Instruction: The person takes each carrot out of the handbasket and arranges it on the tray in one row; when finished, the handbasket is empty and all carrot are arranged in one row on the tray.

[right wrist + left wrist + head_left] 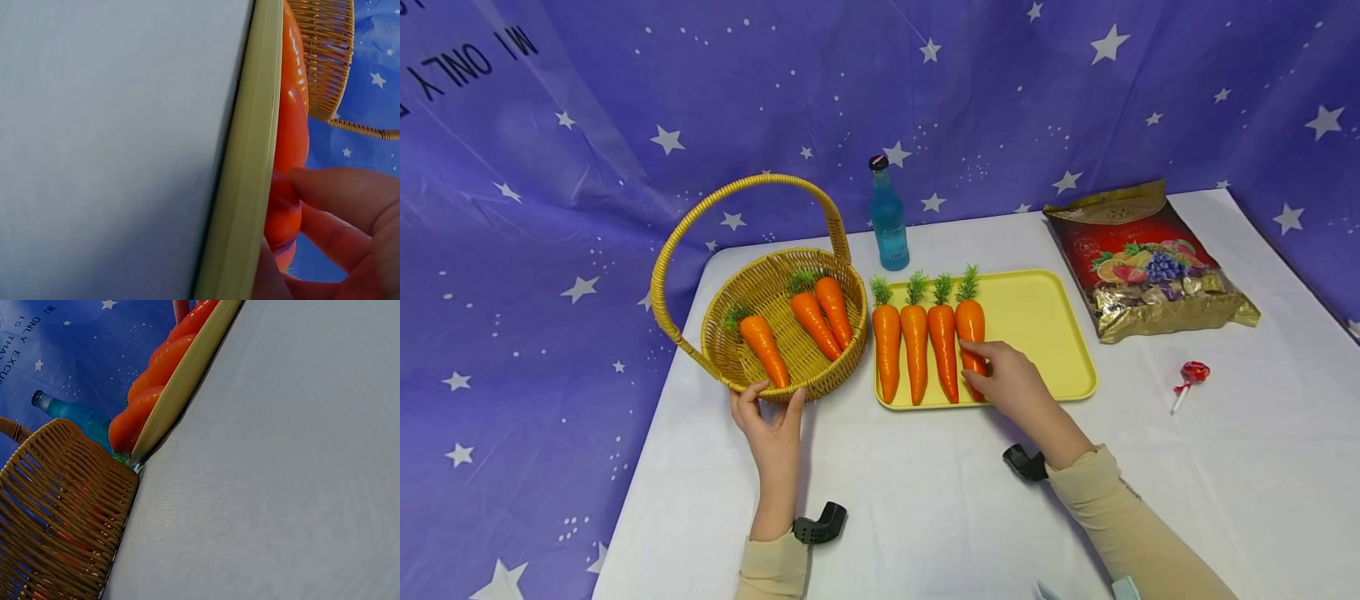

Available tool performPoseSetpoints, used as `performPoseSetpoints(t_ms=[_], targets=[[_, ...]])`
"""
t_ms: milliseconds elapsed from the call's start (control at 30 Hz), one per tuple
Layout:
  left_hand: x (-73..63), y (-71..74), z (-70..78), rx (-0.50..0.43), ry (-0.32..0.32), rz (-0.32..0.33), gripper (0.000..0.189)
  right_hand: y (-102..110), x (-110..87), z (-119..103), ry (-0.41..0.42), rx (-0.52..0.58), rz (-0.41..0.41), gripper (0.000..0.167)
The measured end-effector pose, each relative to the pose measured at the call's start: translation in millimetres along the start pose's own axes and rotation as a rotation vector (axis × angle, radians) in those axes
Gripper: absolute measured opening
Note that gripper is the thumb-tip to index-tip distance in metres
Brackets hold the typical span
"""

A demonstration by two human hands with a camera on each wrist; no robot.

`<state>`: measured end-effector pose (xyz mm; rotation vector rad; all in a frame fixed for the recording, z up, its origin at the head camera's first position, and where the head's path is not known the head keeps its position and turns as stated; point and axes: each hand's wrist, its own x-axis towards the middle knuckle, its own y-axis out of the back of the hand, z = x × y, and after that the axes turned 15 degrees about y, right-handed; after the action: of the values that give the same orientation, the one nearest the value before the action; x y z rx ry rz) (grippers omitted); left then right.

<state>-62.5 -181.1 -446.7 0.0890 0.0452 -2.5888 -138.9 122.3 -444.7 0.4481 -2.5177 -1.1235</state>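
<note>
On the yellow tray (1026, 333), several orange carrots with green tops lie side by side. My right hand (1011, 379) has its thumb and fingers around the lower part of the rightmost carrot (970, 321), partly covering it. The right wrist view shows the thumb and fingers pinching this carrot (284, 215) beside the tray's edge. At the left, my left hand (772, 429) holds the front rim of a woven basket (831, 379) with a tall handle. Three carrots lie inside the basket, one (765, 350) near the front rim. The left wrist view shows the basket's side (69, 506) without the hand.
A blue bottle (891, 225) stands behind the tray and basket. To the right are a red and gold candy bag (1150, 267) and a red lollipop (1193, 373). White cloth (917, 500) covers the table, and a purple starry curtain (985, 108) hangs behind.
</note>
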Motion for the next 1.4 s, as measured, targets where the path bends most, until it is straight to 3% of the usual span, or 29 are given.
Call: performPoseSetpoints(t_ms=[500, 733, 900, 1167, 1400], targets=[[0.5, -0.1, -0.6, -0.014, -0.002, 0.002, 0.053, -2, -0.1, -5, 0.066, -0.133, -0.025, 0.047], [9.5, 2.7, -16.2, -0.006, -0.013, 0.017, 0.053, 0, -0.2, -7, 0.065, -0.153, -0.043, 0.052], [1.6, 0.6, -1.8, -0.019, -0.015, -0.001, 0.052, 3, -1.0, -10, 0.039, -0.144, -0.060, 0.057], [0.3, 0.2, -0.5, -0.023, -0.017, -0.002, 0.052, 8, -1.5, -10, 0.025, -0.138, -0.062, 0.058], [0.4, 1.3, -0.3, -0.023, -0.002, -0.007, 0.053, 21, 8.5, -16, 0.037, -0.108, 0.019, 0.052]])
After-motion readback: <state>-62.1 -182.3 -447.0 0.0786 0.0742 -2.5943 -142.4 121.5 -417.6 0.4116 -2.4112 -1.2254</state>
